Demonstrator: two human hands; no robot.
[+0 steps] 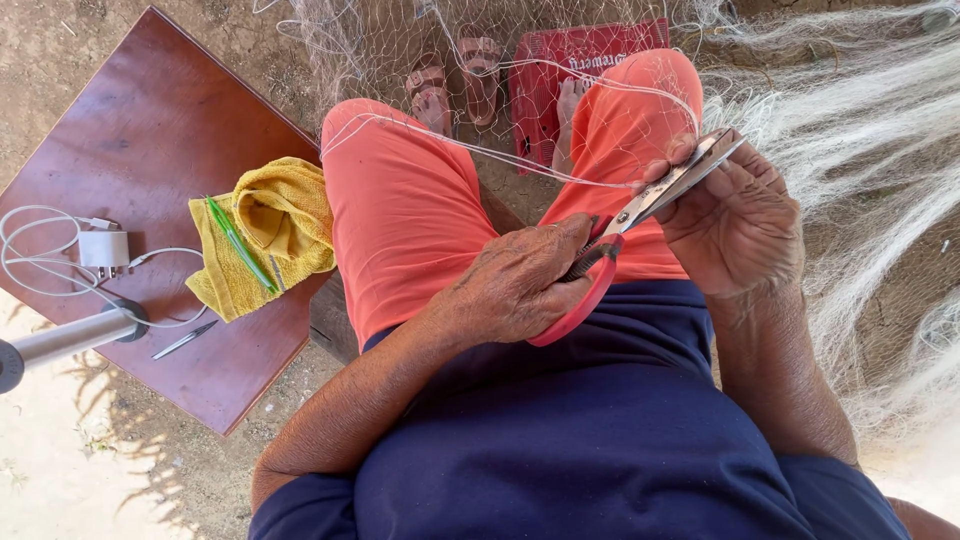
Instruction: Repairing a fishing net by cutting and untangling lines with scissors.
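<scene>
My left hand (515, 285) grips the red handles of a pair of scissors (640, 215) over my lap. The steel blades point up and to the right, toward my right hand (735, 220), whose fingers rest against the blade tips and pinch a strand of the white fishing net (500, 150). That cord runs taut from my right hand across both knees of my orange shorts (400, 200). Fine net mesh drapes over my legs and feet.
A brown board (150, 130) lies on the dirt at my left, bearing a yellow cloth (275, 235) with a green netting needle (240, 245), a white charger and cable (100, 250), and a small metal tool (185, 340). Piled white net (870, 150) fills the right. A red crate (560, 70) sits by my sandalled feet.
</scene>
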